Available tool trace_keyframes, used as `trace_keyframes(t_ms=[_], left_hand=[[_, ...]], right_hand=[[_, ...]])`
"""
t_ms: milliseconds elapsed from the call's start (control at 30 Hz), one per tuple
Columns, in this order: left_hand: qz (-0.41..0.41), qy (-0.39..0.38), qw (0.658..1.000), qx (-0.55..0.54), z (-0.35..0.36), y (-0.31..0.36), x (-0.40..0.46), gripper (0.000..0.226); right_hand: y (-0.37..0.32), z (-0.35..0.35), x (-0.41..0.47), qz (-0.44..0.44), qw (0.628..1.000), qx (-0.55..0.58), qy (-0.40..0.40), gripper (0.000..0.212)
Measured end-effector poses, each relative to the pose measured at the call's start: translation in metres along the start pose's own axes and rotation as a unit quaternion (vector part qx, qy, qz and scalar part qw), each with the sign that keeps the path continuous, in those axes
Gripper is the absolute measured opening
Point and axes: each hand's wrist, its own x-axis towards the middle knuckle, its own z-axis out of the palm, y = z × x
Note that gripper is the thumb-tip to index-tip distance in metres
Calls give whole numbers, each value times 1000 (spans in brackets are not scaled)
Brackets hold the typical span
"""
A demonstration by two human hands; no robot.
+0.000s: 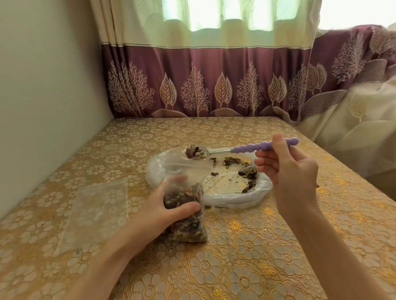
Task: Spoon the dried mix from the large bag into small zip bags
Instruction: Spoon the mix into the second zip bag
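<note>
Left hand (172, 207) gripping the mid-body of a limp, mix-laden small zip bag (186, 209) standing on the table (265, 249); right hand (288, 168) pinching the purple-handled spoon (238, 149), loaded, above the nearly emptied large bag (230, 182); the soft film likely needs support below its mouth.

Left hand (172, 205) wrapped round a small zip bag (184, 216) of dried mix, standing upright on the table (253, 249). Right hand (288, 168) pinching the purple handle of a spoon (242, 148), bowl loaded, level above the bag's mouth. Large bag (228, 187) flat behind, nearly emptied. Empty zip bag (93, 213) lying to the left.
</note>
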Motion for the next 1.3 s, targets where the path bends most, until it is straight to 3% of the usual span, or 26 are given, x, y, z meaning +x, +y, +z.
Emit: trace_keyframes(t_ms=[167, 333, 633, 767, 867, 1000, 1300], left_hand=[[13, -12, 1000, -22, 0, 0, 0, 69], [18, -2, 999, -37, -1, -3, 1, 71], [49, 37, 998, -33, -7, -4, 2, 86], [27, 69, 996, -41, -19, -2, 2, 77], [15, 112, 990, -82, -30, -1, 2, 64], [9, 158, 981, -111, -38, 0, 1, 71], [11, 199, 979, -39, -35, -9, 5, 77]], right_hand=[[-2, 7, -9, -67, 994, -37, -82, 25], [0, 6, -10, -68, 988, -33, -133, 16], [9, 2, -4, 3, 1000, 16, -16, 24], [16, -6, 0, -6, 999, -30, 29, 28], [24, -9, -2, -49, 989, -138, 8, 32], [33, -8, -2, -72, 971, -228, -9, 32], [37, 2, -8, -1, 977, -207, -60, 33]])
